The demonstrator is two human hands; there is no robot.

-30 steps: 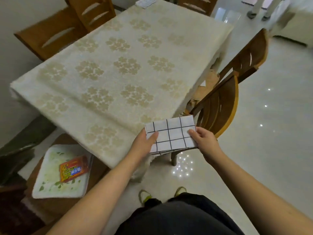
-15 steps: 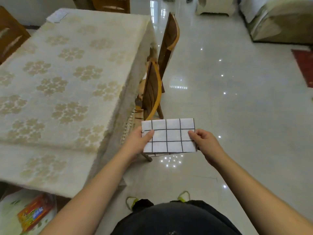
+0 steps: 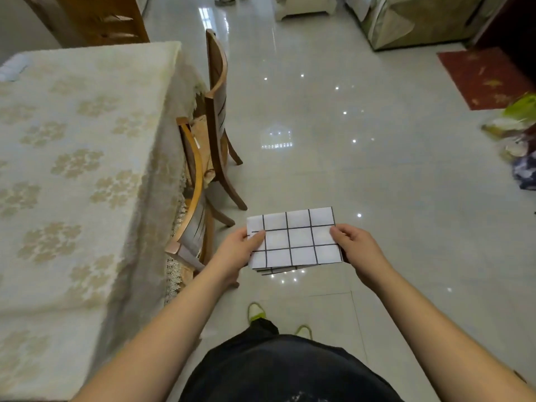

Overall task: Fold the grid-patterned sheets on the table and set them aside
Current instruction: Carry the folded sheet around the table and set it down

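The folded grid-patterned sheet (image 3: pixel 293 237) is held out in front of the person's body, above the glossy tiled floor (image 3: pixel 362 169) and off to the right of the tabletop (image 3: pixel 72 169). It is folded into a flat rectangle, white with black grid lines, and the edges of its lower layers show just beneath its near edge. The left hand (image 3: pixel 236 253) grips the sheet's left end, thumb lying on top and the other fingers curled out of sight underneath. The right hand (image 3: pixel 358 250) grips the right end the same way, thumb on the top face near the right edge. The sheet lies roughly level between the two hands. The tabletop is covered by a cream cloth with a pale gold floral pattern. Two wooden chairs (image 3: pixel 214 123) stand tucked against its right side, just left of the sheet. A red mat (image 3: pixel 481 78) lies on the floor at far right. Two yellow-green shoes (image 3: pixel 255 310) show below the sheet
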